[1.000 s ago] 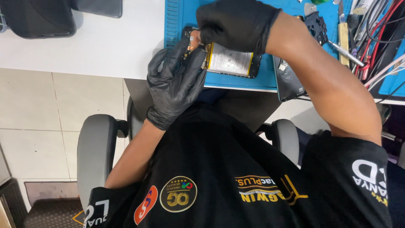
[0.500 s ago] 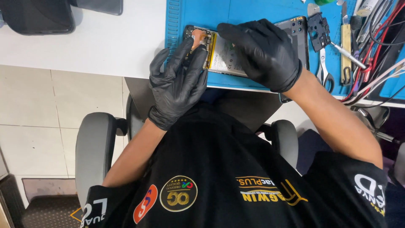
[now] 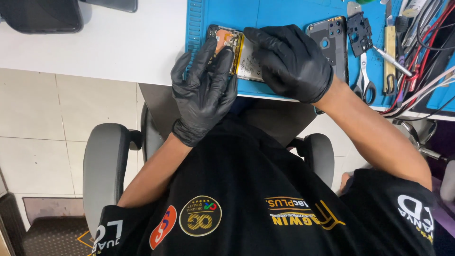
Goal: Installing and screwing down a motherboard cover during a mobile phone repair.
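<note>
Far out beyond my left hand, at the top corner of the white desk (image 3: 95, 52), I see a dark flat device (image 3: 40, 15) lying well apart from the work. Below it, tiled floor and the grey armrest (image 3: 106, 166) of my chair.

My left hand (image 3: 204, 90), in a black glove, lies with its fingers spread and nearly straight over the near end of the opened phone (image 3: 239, 54). The fingertips press down on the orange and dark parts inside the frame; it grips nothing, it only bears flat on the phone. The phone lies on the blue work mat (image 3: 284, 14), just past the desk edge, between my two hands and partly under both.

My right hand (image 3: 291, 61), also gloved in black, covers the other end of the phone, over the silver battery area. The fingers are curled loosely and pressed down; I cannot tell whether anything small is pinched under them.

Just beside my right hand, touching its far side in this view, lies the phone's dark back cover (image 3: 329, 45), camera holes up. Further right I make out a small black bracket (image 3: 358, 28), scissors (image 3: 364, 78), a pale-handled tool (image 3: 389, 45), then a tangle of red, white and black cables (image 3: 426, 61) at the mat's edge.
</note>
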